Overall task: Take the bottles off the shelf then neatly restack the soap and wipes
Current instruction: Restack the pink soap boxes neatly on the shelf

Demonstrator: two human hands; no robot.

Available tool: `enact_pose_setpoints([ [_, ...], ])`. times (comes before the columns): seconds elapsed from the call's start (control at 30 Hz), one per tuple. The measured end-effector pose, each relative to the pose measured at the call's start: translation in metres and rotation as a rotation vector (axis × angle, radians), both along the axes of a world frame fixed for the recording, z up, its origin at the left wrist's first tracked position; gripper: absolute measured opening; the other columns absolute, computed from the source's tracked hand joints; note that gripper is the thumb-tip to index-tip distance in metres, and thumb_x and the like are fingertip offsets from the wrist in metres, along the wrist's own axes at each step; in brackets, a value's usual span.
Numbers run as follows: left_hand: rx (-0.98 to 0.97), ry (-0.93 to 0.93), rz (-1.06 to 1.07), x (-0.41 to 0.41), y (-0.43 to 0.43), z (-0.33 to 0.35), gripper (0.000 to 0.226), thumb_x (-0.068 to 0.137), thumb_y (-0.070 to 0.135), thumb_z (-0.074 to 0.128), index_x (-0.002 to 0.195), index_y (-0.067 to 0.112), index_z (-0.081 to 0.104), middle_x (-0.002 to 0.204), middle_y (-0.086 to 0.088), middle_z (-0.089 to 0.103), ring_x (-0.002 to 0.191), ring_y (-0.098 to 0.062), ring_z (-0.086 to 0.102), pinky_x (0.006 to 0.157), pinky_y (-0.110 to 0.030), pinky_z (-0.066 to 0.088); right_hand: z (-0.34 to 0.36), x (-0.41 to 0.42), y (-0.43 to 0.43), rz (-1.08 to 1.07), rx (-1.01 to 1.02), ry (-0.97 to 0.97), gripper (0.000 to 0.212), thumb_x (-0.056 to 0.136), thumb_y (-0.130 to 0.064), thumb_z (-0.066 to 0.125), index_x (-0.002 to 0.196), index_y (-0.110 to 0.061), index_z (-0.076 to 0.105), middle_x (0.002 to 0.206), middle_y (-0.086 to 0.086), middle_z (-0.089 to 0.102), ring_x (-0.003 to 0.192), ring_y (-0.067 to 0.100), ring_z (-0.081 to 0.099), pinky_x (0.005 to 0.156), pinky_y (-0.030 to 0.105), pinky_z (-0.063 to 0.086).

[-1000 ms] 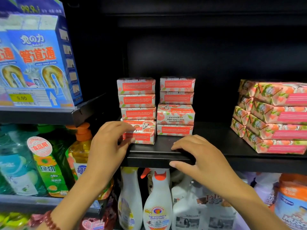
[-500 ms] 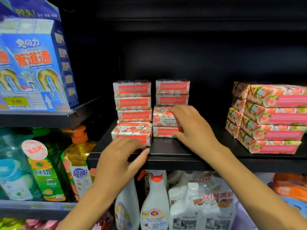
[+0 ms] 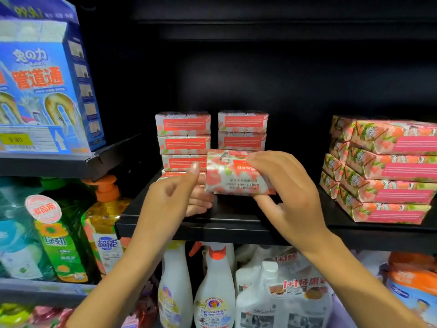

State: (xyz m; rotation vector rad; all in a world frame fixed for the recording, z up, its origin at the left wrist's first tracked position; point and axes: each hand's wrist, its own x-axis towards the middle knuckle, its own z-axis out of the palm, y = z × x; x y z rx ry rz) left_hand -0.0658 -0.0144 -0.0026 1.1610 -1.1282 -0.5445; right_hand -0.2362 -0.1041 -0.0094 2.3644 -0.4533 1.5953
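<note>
While the right hand (image 3: 290,197) pinches one soap box (image 3: 236,176) at frame centre, clear of the shelf (image 3: 236,229), the left hand (image 3: 175,200) curls at its left end; grip there unclear. Label inverted, so likely being turned to match the soap stacks (image 3: 183,133) behind.

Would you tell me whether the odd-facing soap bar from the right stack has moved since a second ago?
Yes. The soap bar has come forward out of the right stack, toward the front of the shelf, gripped by the right hand.
</note>
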Motion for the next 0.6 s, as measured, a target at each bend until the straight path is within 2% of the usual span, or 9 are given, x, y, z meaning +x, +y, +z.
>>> enact_pose_setpoints([
  [0.1,0.054,0.071,-0.151,0.0,0.0,0.006,0.035,0.071,0.046,0.067,0.085,0.014,0.071,0.083,-0.003,0.075,0.081,-0.016,0.072,0.065,-0.022,0.057,-0.001,0.003,0.004,0.053,-0.135,0.033,0.025,0.087,-0.007,0.06,0.11,0.001,0.062,0.116,0.017,0.063,0.118,0.026,0.052,0.106,0.034,0.039],
  [0.13,0.054,0.066,-0.19,0.0,0.0,0.006,0.033,0.073,0.039,0.075,0.091,0.011,0.071,0.089,-0.002,0.075,0.087,-0.016,0.072,0.068,-0.022,0.057,-0.001,0.004,0.005,0.076,-0.14,0.056,0.024,0.087,-0.007,0.059,0.11,-0.001,0.059,0.117,0.016,0.062,0.119,0.026,0.051,0.107,0.034,0.038],
  [0.2,0.032,0.099,-0.224,0.004,0.0,0.004,0.038,0.072,0.031,0.076,0.102,0.008,0.07,0.098,-0.005,0.074,0.095,-0.018,0.07,0.078,-0.029,0.057,0.002,0.004,0.006,0.121,-0.081,0.12,0.03,0.084,-0.011,0.06,0.113,-0.007,0.051,0.127,0.01,0.054,0.126,0.024,0.046,0.109,0.031,0.034],
  [0.3,-0.102,0.016,-0.144,0.01,0.0,0.0,0.037,0.069,0.027,0.077,0.102,0.011,0.07,0.099,-0.004,0.074,0.095,-0.019,0.07,0.082,-0.032,0.057,0.009,0.001,0.013,0.16,0.143,0.149,0.058,0.078,-0.034,0.07,0.126,-0.011,0.047,0.141,0.002,0.04,0.137,0.016,0.033,0.112,0.027,0.028],
  [0.37,-0.193,-0.126,-0.119,0.012,0.002,0.0,0.04,0.069,0.031,0.076,0.105,0.014,0.069,0.102,0.0,0.073,0.098,-0.016,0.069,0.084,-0.03,0.056,0.019,-0.001,0.02,0.138,0.371,0.09,0.079,0.072,-0.048,0.072,0.137,-0.016,0.039,0.143,-0.005,0.038,0.134,0.004,0.033,0.108,0.017,0.03],
  [0.4,-0.225,-0.169,-0.134,0.012,0.003,0.0,0.041,0.07,0.03,0.074,0.108,0.014,0.068,0.105,0.002,0.073,0.101,-0.015,0.068,0.085,-0.027,0.054,0.024,-0.002,0.023,0.141,0.485,0.061,0.081,0.07,-0.05,0.073,0.138,-0.022,0.038,0.137,-0.012,0.041,0.128,-0.004,0.037,0.101,0.01,0.033],
  [0.47,-0.276,-0.187,-0.179,0.013,0.001,0.001,0.043,0.07,0.023,0.073,0.112,0.014,0.065,0.109,0.004,0.071,0.104,-0.013,0.066,0.084,-0.023,0.053,0.031,-0.004,0.025,0.177,0.6,0.056,0.069,0.065,-0.046,0.073,0.127,-0.031,0.046,0.12,-0.023,0.05,0.113,-0.014,0.045,0.085,-0.001,0.036],
  [0.53,-0.311,-0.2,-0.215,0.012,0.001,0.002,0.046,0.07,0.018,0.073,0.114,0.012,0.062,0.112,0.002,0.07,0.106,-0.014,0.065,0.086,-0.022,0.052,0.035,-0.006,0.024,0.178,0.561,0.088,0.052,0.065,-0.039,0.077,0.112,-0.026,0.058,0.108,-0.021,0.058,0.104,-0.01,0.052,0.081,0.001,0.039],
  [0.6,-0.33,-0.25,-0.22,0.012,0.0,0.004,0.049,0.069,0.017,0.075,0.116,0.01,0.06,0.114,0.001,0.068,0.11,-0.015,0.063,0.088,-0.022,0.05,0.035,-0.005,0.024,0.135,0.438,0.068,0.044,0.069,-0.036,0.079,0.105,-0.016,0.061,0.103,-0.014,0.061,0.1,-0.003,0.055,0.081,0.005,0.041],
])
